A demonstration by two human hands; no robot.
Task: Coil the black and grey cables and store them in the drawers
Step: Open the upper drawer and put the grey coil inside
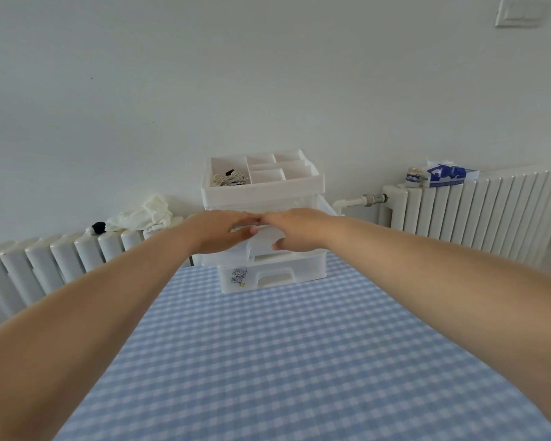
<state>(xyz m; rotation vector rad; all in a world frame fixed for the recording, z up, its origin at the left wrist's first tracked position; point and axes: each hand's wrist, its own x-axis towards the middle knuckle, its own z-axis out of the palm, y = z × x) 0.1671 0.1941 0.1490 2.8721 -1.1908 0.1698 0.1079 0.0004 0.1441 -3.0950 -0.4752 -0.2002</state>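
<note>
**Both hands on the upper drawer front**

We see a white plastic drawer unit (263,224) standing at the far end of a table covered with a blue-and-white checked cloth (277,361), close to the wall. Both our arms reach forward to it. The left hand (218,232) lies palm-down on the upper drawer (264,241), fingers straight and close together, thumb tip showing at the drawer's front. The right hand (295,229) rests beside it, its fingers running leftward to meet the left hand's fingertips; thumb tucked under at the drawer's front edge. We cannot tell whether the right fingers are hooked on the drawer or just lying flat. The upper drawer front juts out slightly past the unit's frame.

Below it, the lower drawer (272,275) sticks out a little too, with a recessed handle and a small cartoon sticker (238,275) on its left.

No black or grey cable shows anywhere in view. On top of the unit sits a divided tray (303,183); its left compartment holds a pale coiled cord (228,179) with a dark plug end.

Behind the table, a white radiator (54,259) on the left carries a crumpled white cloth (143,214) and a small black item (97,228). Another radiator (477,214) on the right holds a blue-and-white tissue pack (447,175) and a small jar (413,177). A wall plate (520,11) sits top right.
</note>
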